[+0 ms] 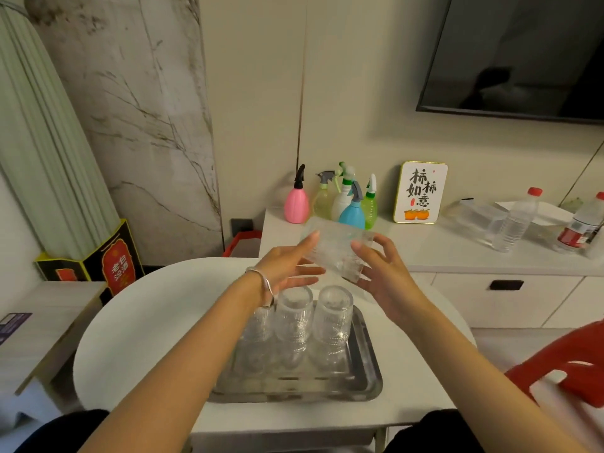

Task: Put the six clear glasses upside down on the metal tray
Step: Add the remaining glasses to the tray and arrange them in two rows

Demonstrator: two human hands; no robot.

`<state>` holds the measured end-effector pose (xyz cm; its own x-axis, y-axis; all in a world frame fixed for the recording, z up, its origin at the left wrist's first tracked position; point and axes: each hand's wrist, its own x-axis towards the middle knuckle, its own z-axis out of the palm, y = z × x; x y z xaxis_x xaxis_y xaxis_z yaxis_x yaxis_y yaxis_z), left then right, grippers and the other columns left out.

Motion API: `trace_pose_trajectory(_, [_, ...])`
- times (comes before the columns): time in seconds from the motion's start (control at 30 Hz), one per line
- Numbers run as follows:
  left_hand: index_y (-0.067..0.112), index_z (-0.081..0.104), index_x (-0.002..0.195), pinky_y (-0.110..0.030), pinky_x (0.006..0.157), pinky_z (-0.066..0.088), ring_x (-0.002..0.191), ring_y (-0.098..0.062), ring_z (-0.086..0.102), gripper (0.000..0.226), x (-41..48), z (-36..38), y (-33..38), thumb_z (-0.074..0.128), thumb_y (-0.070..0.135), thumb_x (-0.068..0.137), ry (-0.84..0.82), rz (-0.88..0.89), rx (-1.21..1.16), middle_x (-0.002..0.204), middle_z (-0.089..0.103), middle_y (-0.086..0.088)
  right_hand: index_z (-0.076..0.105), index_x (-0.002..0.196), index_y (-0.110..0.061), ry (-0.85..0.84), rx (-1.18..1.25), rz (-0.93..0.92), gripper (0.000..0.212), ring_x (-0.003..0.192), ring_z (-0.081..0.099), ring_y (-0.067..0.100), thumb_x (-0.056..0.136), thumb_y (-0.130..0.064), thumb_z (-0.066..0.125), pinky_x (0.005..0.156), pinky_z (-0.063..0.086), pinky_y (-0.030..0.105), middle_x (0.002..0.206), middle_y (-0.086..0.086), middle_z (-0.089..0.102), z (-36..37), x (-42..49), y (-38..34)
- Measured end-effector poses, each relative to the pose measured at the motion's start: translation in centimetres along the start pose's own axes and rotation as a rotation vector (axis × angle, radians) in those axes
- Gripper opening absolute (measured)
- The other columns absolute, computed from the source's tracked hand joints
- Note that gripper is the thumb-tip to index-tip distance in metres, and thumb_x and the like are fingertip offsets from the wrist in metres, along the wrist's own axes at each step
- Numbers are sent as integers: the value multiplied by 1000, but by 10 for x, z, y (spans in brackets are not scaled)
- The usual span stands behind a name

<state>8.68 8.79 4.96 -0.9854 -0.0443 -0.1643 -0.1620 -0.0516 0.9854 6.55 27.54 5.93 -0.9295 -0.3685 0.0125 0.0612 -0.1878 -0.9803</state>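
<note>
held glass (336, 253): tilted, in the air over the far end of the metal tray (376, 382) | left grip (287, 268): fingers straight, tips against the glass's side | right grip (382, 273): thumb in front, fingers behind, pinching the glass | tray: on round white desk (130, 338), carrying upturned glasses (333, 317), 2 plain at the back, the rest blurred

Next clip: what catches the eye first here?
A clear ribbed glass held tilted in the air between the left hand and right hand, mid-frame. Just below, a shiny rectangular metal tray on the round white table holds clear glasses standing upside down.
</note>
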Motion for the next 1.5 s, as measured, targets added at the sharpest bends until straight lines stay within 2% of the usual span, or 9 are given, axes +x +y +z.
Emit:
trace_pose_trajectory(0.13, [26,66,94,-25,65,57,87,-19,71,61,-24,-43,-11,77,60,44,39,55,-88,88,76,4,42,116,-20,-193,-116,63,68,104,61,19,60,-40,75,100,46,41,126,21,53,29,-4,22])
trace_pose_trajectory(0.27, [35,62,100,-22,63,55,88,-11,70,52,-52,-77,-26,77,51,53,73,119,28,101,71,6,53,123,-17,-338,-177,145,65,114,57,18,73,-58,60,108,40,41,125,1,60,54,-3,49])
trace_pose_trajectory(0.43, [40,57,109,-22,66,55,105,-11,58,56,-69,-105,-61,76,45,56,66,102,193,117,60,10,61,118,-37,-446,-296,239,57,112,62,6,74,-72,50,97,43,29,121,-12,68,80,-10,85])
trace_pose_trajectory(0.53, [37,57,114,-22,73,54,108,-11,56,60,-71,-112,-85,78,46,58,54,105,293,118,61,10,64,108,-49,-471,-337,306,50,112,60,0,70,-78,50,102,38,30,119,-21,67,86,-14,102])
trace_pose_trajectory(0.67, [46,56,107,-9,71,47,103,-2,57,59,-70,-114,-105,82,46,55,6,120,399,110,61,21,62,117,-42,-479,-394,353,57,127,49,11,72,-76,53,114,31,41,134,-11,58,90,-17,121])
trace_pose_trajectory(0.83, [54,52,106,-13,75,50,104,-2,56,62,-68,-113,-121,83,47,52,-25,95,411,114,59,21,63,119,-24,-457,-344,392,60,116,58,6,71,-59,66,99,43,24,122,-9,67,87,-21,132])
trace_pose_trajectory(1.0, [59,51,103,-12,75,49,106,-1,55,61,-66,-112,-131,84,44,54,-34,102,375,114,58,20,62,116,-19,-395,-293,405,62,114,58,7,66,-55,70,96,43,23,118,-6,68,84,-24,139])
trace_pose_trajectory(1.23, [42,57,112,-30,89,53,109,-11,59,56,-65,-114,-133,66,63,61,-17,46,257,119,61,7,57,120,-16,-379,-222,406,62,116,57,10,70,-50,69,102,41,28,123,-1,65,81,-24,144])
trace_pose_trajectory(1.5, [34,56,115,-32,90,53,109,-14,59,42,-61,-112,-135,65,46,76,13,37,248,119,61,2,56,120,-9,-299,-190,378,65,111,61,10,68,-45,70,89,46,25,119,2,67,83,-24,144])
